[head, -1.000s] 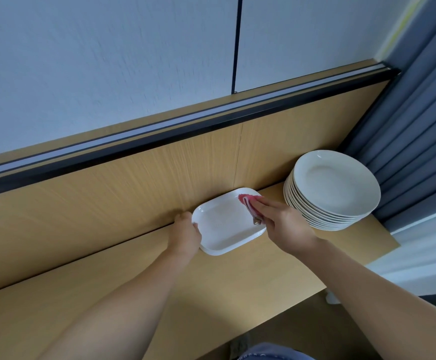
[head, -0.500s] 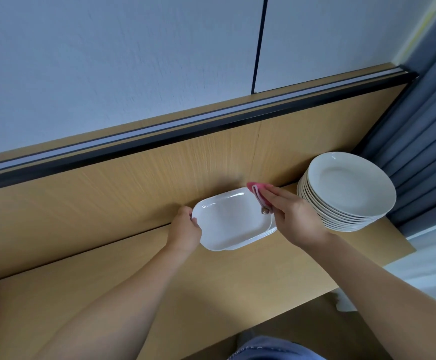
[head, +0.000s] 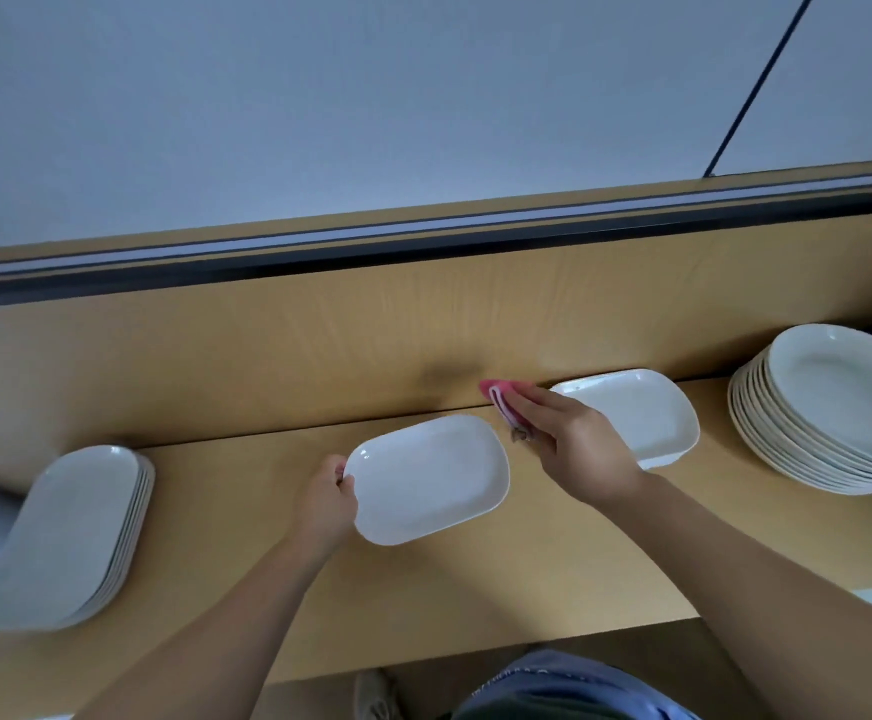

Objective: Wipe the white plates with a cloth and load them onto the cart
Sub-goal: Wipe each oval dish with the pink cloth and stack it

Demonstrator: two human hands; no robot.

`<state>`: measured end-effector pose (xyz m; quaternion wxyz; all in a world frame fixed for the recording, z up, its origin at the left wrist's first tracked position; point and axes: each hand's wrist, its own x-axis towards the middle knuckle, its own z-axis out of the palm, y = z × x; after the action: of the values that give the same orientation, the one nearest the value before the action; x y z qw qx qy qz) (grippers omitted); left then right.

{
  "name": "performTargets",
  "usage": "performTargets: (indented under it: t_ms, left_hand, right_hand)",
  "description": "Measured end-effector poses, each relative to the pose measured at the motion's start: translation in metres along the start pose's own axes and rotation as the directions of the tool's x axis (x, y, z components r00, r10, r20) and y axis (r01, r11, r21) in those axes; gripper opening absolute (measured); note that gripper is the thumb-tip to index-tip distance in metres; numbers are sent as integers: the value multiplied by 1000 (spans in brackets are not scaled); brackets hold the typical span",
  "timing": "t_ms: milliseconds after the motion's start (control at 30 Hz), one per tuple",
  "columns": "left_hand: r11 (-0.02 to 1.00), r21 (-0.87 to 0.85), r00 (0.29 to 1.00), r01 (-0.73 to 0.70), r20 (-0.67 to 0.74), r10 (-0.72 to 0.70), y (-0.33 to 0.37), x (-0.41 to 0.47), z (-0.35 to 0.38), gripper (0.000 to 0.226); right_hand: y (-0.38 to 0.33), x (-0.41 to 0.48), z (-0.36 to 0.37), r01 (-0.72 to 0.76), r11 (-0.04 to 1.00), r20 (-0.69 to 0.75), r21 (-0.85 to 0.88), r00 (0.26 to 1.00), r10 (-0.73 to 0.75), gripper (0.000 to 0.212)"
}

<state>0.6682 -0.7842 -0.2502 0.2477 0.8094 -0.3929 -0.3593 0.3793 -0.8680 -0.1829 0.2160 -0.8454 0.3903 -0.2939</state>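
Observation:
My left hand (head: 327, 498) grips the left edge of a white rectangular plate (head: 428, 478) and holds it just above the wooden counter (head: 475, 589). My right hand (head: 569, 441) holds a folded pink cloth (head: 501, 400) beside the plate's far right corner, off its surface. Behind my right hand a second white rectangular plate (head: 641, 413) lies on the counter against the back panel. The cart is not in view.
A stack of several white rectangular plates (head: 70, 532) sits at the counter's left end. A stack of several round white plates (head: 828, 407) stands at the right end. A wooden back panel (head: 267, 350) with a dark rail runs behind the counter.
My left hand has lifted the rectangular plate off another one and carried it left. The cloth has come off the plate. The view has swung left, bringing the left stack into sight.

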Motion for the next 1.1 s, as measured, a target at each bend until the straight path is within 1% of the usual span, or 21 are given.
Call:
performTargets:
  t_ms: [133,300,433,533,567,600,667,733,800,867,900,933,967,1000,1033,1100]
  left_hand:
    - [998,57,999,26,28,-28,-29,0,-14,17]
    - [995,97,997,3,77,-10,-38,2,-19,14]
    - [991,122,994,-46,105,33,-40,3,-24,12]
    - [968,217,983,-125,159,91,-39,5,-29,13]
    - [947,277,976,-164,185,115,-38,5,-31,19]
    - [918,342,967,-203,215,134,-36,5,-34,31]
    - [854,440,944,-279,291,159,-36,3,-41,62]
    - [785,511,913,-352,370,169,-37,-1,-46,92]
    - [731,555,891,-397,423,164,-39,-3,-48,110]
    - [704,567,879,-428,443,179,-44,0,-46,117]
    - [691,569,873,-445,447,194,-45,2,-45,119]
    - [682,570,869,-458,449,209,-46,3,-43,120]
    - [683,567,868,-461,447,215,-46,5,-42,120]
    - [690,559,869,-459,445,217,-46,6,-41,120]
    - [701,550,871,-454,441,219,-47,7,-39,120]
    - [724,532,877,-439,427,219,-46,7,-37,120]
  right_hand:
    - [-26,1,34,13,1000,54,-19,998,-12,50]
    - [-46,-5,59,-10,1000,103,-14,995,11,50]
    - [-49,-9,71,-55,993,122,-108,990,68,53]
    - [-53,-9,75,-61,984,115,-168,990,81,58]
    - [-54,-7,77,-51,979,121,-197,990,76,61]
    - [-54,-5,79,-45,971,146,-236,986,81,64]
    - [-50,-2,88,-17,946,221,-323,971,93,66]
    - [-42,-2,104,-27,928,303,-371,941,149,63]
    - [-38,-3,122,-57,905,364,-423,903,227,61]
    - [-40,-2,138,-82,870,436,-486,840,323,77]
    - [-42,-2,146,-117,848,471,-518,788,396,85]
    - [-45,-5,154,-147,823,481,-548,750,454,87]
    - [-46,-8,161,-172,794,491,-584,703,514,82]
    - [-47,-8,165,-200,773,487,-602,675,554,75]
    - [-50,-8,169,-223,762,479,-608,662,576,69]
    - [-52,-6,177,-254,758,454,-600,673,584,61]
